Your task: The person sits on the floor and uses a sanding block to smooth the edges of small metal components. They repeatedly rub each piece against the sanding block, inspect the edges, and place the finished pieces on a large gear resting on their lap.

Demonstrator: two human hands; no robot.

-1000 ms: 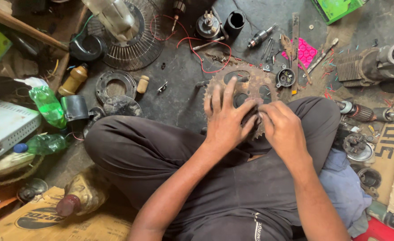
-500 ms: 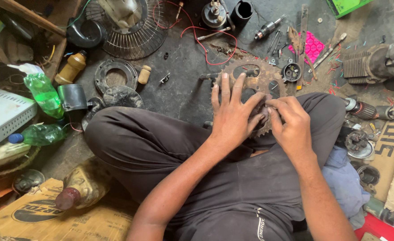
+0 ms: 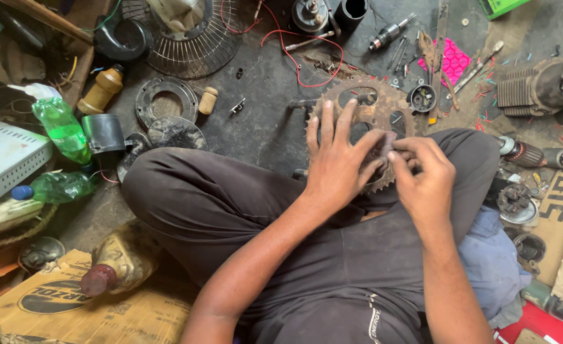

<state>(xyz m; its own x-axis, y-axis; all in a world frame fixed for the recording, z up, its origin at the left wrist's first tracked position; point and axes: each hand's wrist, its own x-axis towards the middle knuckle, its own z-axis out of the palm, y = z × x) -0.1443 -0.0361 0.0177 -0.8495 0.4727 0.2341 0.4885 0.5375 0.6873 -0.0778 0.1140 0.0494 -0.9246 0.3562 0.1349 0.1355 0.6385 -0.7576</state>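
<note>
Since the earlier frames, both hands have stayed on the rusty sprocket (image 3: 364, 114), with the left hand's fingers now spread a little wider over its face and the view shifted slightly to the left. That toothed disc lies flat over the person's crossed legs and the dark floor (image 3: 262, 121), its face turned up toward the camera; being round, it has no clear long axis, and its far rim reaches toward the red wire (image 3: 294, 60). Spread open, the left hand (image 3: 339, 159) presses palm-down on the near half of the disc. Closed in a pinch, the right hand (image 3: 425, 178) grips a small dark piece at the disc's near right edge, too small to identify, touching the left fingertips. A pink card (image 3: 453, 64) and a small round part (image 3: 421, 97) lie just beyond the disc. Well apart to the left stand a green bottle (image 3: 61, 127) and a brown bottle (image 3: 101, 89), near a wire fan guard (image 3: 195, 38).
</note>
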